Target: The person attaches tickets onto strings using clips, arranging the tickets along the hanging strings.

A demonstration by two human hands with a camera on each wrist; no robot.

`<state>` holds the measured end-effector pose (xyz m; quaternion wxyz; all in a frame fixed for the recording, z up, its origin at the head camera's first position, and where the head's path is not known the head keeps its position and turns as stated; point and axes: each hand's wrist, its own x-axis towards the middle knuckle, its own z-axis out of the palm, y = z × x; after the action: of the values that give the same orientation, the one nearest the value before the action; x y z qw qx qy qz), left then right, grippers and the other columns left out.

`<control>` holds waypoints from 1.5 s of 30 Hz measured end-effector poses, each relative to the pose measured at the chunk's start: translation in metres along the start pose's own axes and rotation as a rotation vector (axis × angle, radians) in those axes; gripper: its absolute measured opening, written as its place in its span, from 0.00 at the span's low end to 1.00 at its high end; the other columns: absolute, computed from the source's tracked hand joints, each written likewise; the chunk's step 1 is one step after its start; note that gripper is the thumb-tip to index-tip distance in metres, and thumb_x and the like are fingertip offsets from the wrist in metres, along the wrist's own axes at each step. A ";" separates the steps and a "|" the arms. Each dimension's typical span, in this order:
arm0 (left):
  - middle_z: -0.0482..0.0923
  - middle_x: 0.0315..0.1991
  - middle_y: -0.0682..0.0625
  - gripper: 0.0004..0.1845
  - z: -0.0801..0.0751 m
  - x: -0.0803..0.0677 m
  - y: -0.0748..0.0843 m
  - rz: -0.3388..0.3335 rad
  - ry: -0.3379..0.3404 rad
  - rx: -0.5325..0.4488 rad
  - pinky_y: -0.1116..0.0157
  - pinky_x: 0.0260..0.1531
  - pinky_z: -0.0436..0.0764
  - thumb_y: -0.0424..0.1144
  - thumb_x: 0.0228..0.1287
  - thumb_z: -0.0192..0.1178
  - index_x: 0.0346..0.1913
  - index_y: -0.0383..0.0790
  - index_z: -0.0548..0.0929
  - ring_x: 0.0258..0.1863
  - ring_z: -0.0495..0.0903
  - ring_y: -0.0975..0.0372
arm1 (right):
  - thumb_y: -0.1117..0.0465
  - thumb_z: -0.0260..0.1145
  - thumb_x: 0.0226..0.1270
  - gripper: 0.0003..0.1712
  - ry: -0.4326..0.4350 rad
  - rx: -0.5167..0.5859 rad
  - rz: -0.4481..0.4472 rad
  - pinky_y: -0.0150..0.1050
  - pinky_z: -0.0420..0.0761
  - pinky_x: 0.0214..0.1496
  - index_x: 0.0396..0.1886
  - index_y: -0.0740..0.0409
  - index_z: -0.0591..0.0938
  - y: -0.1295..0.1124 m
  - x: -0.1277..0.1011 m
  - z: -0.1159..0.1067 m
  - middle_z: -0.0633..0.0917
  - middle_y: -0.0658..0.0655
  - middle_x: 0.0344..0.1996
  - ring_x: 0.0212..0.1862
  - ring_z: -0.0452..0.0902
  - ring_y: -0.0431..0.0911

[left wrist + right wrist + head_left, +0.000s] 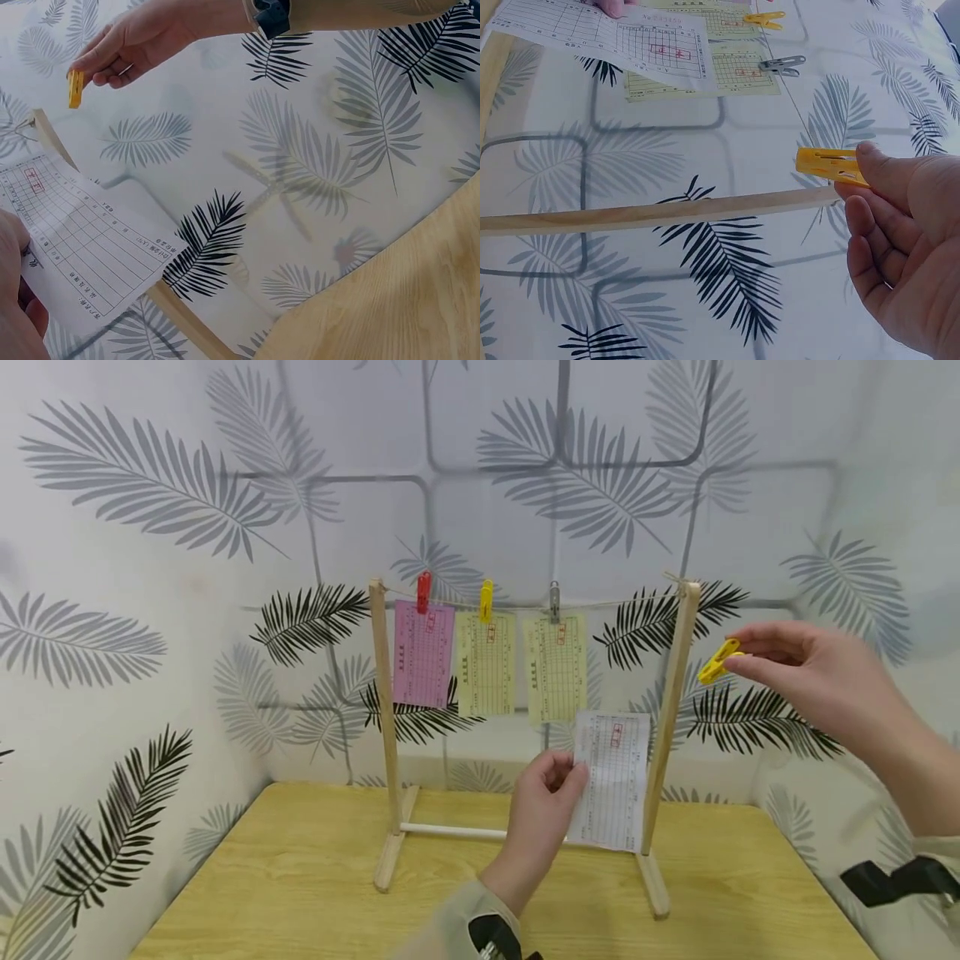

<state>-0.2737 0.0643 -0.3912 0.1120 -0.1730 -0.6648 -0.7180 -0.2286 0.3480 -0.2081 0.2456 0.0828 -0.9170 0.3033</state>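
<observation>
My left hand (546, 802) pinches the left edge of a white printed form (611, 785) with a red stamp box. The sheet hangs upright below the string, just left of the right wooden post (670, 718). Out to the right of that post, my right hand (825, 681) holds a yellow clothespin (720, 662) between thumb and fingers; its far end points left in the right wrist view. On the string (622, 602), a red clothespin (423, 592) grips a pink form (422, 656), a yellow clothespin (487, 602) a yellow form (486, 668), and a grey clothespin (555, 602) another yellow form (556, 672).
The string runs between the left wooden post (385, 710) and the right one. A white bar (450, 832) joins their feet on the wood-grain table (300, 860). Behind stands a wall (480, 510) with a leaf pattern.
</observation>
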 end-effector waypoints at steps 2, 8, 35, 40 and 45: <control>0.84 0.32 0.55 0.03 0.000 0.004 0.004 0.010 0.012 0.007 0.69 0.33 0.77 0.36 0.78 0.70 0.45 0.40 0.89 0.32 0.77 0.65 | 0.41 0.72 0.80 0.27 0.000 -0.022 -0.016 0.24 0.75 0.45 0.67 0.52 0.86 -0.008 0.008 -0.002 0.91 0.59 0.55 0.44 0.79 0.23; 0.83 0.32 0.55 0.02 0.001 0.015 0.016 0.041 0.015 0.012 0.70 0.32 0.77 0.36 0.78 0.70 0.43 0.41 0.89 0.31 0.78 0.65 | 0.40 0.72 0.79 0.26 -0.019 -0.027 -0.054 0.31 0.74 0.51 0.65 0.51 0.88 -0.026 0.031 -0.008 0.92 0.56 0.55 0.49 0.78 0.26; 0.83 0.32 0.56 0.03 0.018 0.058 0.036 0.058 0.025 0.071 0.68 0.34 0.77 0.35 0.78 0.69 0.45 0.39 0.89 0.32 0.76 0.66 | 0.50 0.75 0.79 0.18 0.047 -0.086 -0.139 0.38 0.77 0.45 0.60 0.55 0.92 -0.055 0.104 -0.002 0.93 0.59 0.51 0.51 0.85 0.52; 0.82 0.32 0.57 0.03 0.021 0.069 0.038 0.066 0.031 0.103 0.68 0.36 0.77 0.36 0.77 0.69 0.44 0.39 0.89 0.33 0.76 0.66 | 0.50 0.76 0.78 0.18 0.038 -0.096 -0.144 0.42 0.79 0.47 0.59 0.55 0.92 -0.057 0.112 -0.002 0.94 0.58 0.49 0.51 0.86 0.54; 0.81 0.32 0.56 0.03 0.023 0.077 0.041 0.056 0.045 0.116 0.67 0.36 0.76 0.36 0.78 0.70 0.44 0.40 0.89 0.33 0.76 0.66 | 0.51 0.75 0.80 0.19 0.014 -0.097 -0.133 0.55 0.81 0.54 0.60 0.58 0.91 -0.060 0.117 -0.001 0.93 0.61 0.51 0.54 0.87 0.59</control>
<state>-0.3257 0.0891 -0.3221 0.1569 -0.1686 -0.6974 -0.6787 -0.3113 0.3000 -0.1179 0.2755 0.1292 -0.9213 0.2420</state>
